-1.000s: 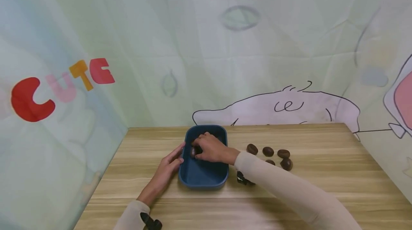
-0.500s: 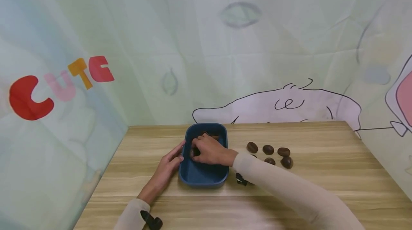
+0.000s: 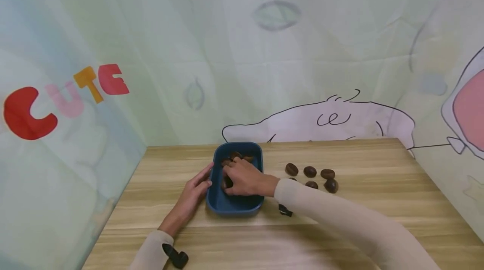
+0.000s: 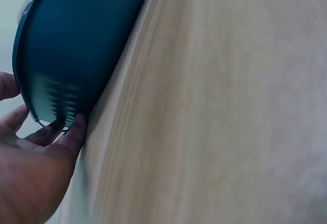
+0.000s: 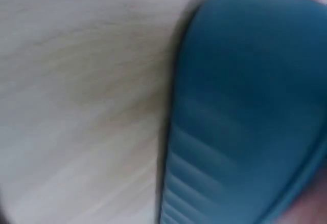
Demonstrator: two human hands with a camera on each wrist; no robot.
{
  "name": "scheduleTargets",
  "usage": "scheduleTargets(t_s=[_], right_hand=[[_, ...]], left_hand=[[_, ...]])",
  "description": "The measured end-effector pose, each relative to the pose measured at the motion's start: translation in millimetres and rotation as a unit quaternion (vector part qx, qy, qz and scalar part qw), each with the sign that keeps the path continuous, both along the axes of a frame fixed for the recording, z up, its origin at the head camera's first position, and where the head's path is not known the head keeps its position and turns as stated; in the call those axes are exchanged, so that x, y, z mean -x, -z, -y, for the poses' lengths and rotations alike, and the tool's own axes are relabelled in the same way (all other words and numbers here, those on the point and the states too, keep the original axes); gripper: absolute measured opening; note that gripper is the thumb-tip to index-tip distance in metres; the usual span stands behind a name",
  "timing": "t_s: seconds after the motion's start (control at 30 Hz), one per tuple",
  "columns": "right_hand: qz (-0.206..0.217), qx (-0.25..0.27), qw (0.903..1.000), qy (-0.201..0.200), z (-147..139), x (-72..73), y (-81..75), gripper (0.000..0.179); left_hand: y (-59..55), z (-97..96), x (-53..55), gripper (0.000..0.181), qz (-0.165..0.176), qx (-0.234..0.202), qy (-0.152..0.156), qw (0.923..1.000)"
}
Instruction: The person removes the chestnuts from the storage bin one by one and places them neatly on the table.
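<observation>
A dark blue rectangular box (image 3: 236,207) stands on the wooden table, with several brown chestnuts (image 3: 235,155) at its far end. My right hand (image 3: 245,177) reaches into it from the right, fingers bent down. Between its thumb and fingers is a chestnut (image 3: 225,184), partly covered by the hand. My left hand (image 3: 193,194) lies along the box's left side, fingers extended and touching the wall near the rim. In the left wrist view, fingertips (image 4: 76,124) rest against the ribbed outer wall. The right wrist view shows mostly the box's outer side (image 5: 240,106), blurred.
Right of the box, several more chestnuts (image 3: 310,172) lie loosely grouped on the table (image 3: 227,245), some partly behind the right sleeve (image 3: 325,203). A printed curtain (image 3: 170,72) rises behind and to the left of the table.
My right hand has shifted slightly toward the near side inside the box, so more of the chestnuts at the far end show. My left hand keeps its place on the box.
</observation>
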State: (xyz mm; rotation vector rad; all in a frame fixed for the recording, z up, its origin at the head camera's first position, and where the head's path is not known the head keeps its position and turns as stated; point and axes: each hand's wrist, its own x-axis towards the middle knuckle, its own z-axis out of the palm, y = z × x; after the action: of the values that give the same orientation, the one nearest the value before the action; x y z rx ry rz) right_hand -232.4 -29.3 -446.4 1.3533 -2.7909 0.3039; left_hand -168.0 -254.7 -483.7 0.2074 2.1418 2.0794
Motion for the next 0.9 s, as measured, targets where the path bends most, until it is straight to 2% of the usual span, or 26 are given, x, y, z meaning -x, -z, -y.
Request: scheduleTargets(t_s=[0.17, 0.33, 0.6, 0.9], right_hand=[[-0.016, 0.023, 0.9995, -0.017, -16, -9.8, -10.8, 0.039], [-0.01, 0.038, 0.9989, -0.027, -31, -19.3, -16.5, 0.04], [-0.012, 0.056, 0.998, -0.027, -52, -34.0, -21.4, 0.04], [-0.023, 0.089, 0.9954, -0.025, -73, -45.9, -24.5, 0.037]], left_hand=[[0.0, -0.1, 1.9, 0.061, -0.005, 0.003, -0.003, 1.0], [1.4, 0.3, 1.8, 0.061, -0.006, 0.006, -0.003, 1.0], [3.4, -0.3, -0.4, 0.061, -0.005, -0.006, 0.005, 1.0], [2.8, 0.3, -0.4, 0.061, -0.012, -0.006, 0.001, 0.9999]])
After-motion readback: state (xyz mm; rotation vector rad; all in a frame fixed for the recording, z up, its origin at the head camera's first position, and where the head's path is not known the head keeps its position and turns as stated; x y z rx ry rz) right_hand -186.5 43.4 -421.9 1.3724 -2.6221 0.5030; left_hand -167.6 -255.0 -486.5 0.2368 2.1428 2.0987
